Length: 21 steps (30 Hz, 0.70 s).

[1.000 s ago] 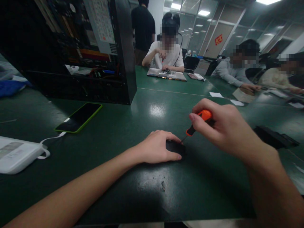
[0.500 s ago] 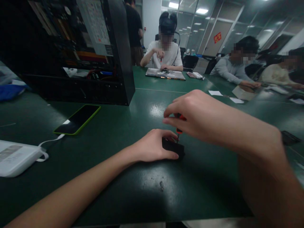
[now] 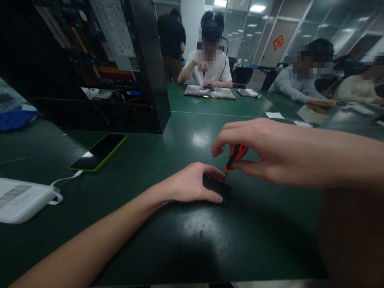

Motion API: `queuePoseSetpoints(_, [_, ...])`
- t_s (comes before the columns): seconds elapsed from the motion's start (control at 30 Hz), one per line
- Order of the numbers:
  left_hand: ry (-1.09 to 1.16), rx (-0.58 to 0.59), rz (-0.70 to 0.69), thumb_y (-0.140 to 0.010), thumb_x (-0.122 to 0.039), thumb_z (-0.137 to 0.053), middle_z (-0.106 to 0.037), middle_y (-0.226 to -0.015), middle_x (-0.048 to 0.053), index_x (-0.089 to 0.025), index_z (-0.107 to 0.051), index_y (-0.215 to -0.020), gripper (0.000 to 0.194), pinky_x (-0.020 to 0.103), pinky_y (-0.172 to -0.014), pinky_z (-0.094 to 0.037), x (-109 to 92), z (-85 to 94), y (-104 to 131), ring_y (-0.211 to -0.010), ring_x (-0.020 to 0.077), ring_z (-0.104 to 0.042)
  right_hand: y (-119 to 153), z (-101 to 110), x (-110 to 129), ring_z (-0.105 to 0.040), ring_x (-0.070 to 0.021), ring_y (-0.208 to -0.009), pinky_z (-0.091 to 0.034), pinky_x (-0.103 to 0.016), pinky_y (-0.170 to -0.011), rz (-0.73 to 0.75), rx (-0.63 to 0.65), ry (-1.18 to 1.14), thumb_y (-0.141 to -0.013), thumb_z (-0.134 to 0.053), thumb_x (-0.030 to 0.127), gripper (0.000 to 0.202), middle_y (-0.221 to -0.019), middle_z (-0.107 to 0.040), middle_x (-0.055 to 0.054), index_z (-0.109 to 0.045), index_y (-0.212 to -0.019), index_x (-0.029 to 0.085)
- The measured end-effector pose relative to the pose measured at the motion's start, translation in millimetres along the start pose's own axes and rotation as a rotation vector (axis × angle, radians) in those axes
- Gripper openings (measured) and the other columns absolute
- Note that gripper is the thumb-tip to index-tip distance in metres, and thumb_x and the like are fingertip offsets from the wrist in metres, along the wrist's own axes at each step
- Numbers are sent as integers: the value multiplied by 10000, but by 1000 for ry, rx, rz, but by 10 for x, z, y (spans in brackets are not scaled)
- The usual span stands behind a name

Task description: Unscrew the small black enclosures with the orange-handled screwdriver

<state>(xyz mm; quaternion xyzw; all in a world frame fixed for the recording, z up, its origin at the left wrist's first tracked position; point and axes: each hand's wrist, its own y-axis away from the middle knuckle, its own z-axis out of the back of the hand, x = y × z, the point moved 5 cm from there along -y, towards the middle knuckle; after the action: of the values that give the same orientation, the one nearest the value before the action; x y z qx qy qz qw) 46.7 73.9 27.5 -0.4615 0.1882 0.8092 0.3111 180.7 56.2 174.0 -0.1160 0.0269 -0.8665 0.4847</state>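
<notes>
A small black block (image 3: 216, 186) lies on the green table (image 3: 144, 248), gripped between the thumb and fingers of my left hand (image 3: 195, 183). My right hand (image 3: 255, 150) holds a red and black screwdriver (image 3: 235, 157) by its handle, which leans to the right. The screwdriver's thin shaft runs down to the top of the block, near my left fingertips. Exactly where the tip sits is too small to tell.
An open black computer case (image 3: 126, 108) stands at the back left. Before it lies a phone (image 3: 100, 152), cabled to a white power bank (image 3: 24, 200). Across the table a person (image 3: 222, 66) works on a flat panel (image 3: 222, 93); others sit at the right.
My right hand has shifted right and its wrist has dropped, showing more of the screwdriver handle, which now tilts to the right. My left hand stays around the block.
</notes>
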Motion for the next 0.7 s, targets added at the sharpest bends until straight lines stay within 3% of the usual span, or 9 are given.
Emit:
queuePoseSetpoints(0.1, [0, 28, 18, -750, -358, -898, -767, -1273, 58, -215, -781, -1209, 495, 371, -1030, -520, -23, 1, -2, -1157, 284, -713, -5, 19, -37, -636, -154, -711, -422, -253, -605, -92, 101, 54, -882, -699, 294, 149, -869, -737, -34, -768, -978, 203])
queuePoseSetpoints(0.2, [-51, 26, 52, -752, -403, -895, -785, -1218, 41, -229, -798, -1190, 481, 357, -957, -522, -25, 12, 6, -1104, 285, -721, -11, 29, -97, -607, -139, -656, -398, -258, -588, -157, 95, 100, -964, -611, 330, 201, -812, -722, -29, -770, -958, 207])
queuePoseSetpoints(0.33, [-71, 8, 74, -747, -455, -891, -800, -1146, 27, -233, -809, -1169, 484, 340, -877, -519, -12, 25, 17, -1013, 274, -733, 8, 21, -52, -656, -168, -827, -441, -262, -678, -38, 101, 65, -911, -648, 218, 186, -1007, -750, -51, -760, -1060, 216])
queuePoseSetpoints(0.5, [-57, 14, 45, -746, -444, -896, -806, -1108, 20, -229, -813, -1162, 475, 335, -889, -517, -16, 20, 17, -984, 260, -735, 38, 25, -95, -613, -143, -637, -410, -272, -606, -136, 104, 71, -973, -612, 327, 207, -802, -734, -28, -789, -966, 219])
queuePoseSetpoints(0.63, [-50, -2, 58, -735, -441, -901, -803, -1134, 43, -213, -815, -1146, 477, 354, -898, -525, 12, 18, 16, -1031, 287, -732, 23, 28, 0, -675, -163, -818, -447, -255, -676, -12, 109, 8, -916, -635, 187, 233, -993, -766, -38, -782, -1088, 244])
queuePoseSetpoints(0.7, [-31, 1, 46, -735, -435, -902, -800, -1140, 46, -212, -813, -1142, 472, 357, -900, -529, 21, 11, 13, -1057, 295, -727, 20, 18, 29, -674, -165, -821, -444, -250, -665, 15, 130, 2, -884, -677, 194, 214, -994, -763, -37, -782, -1064, 241])
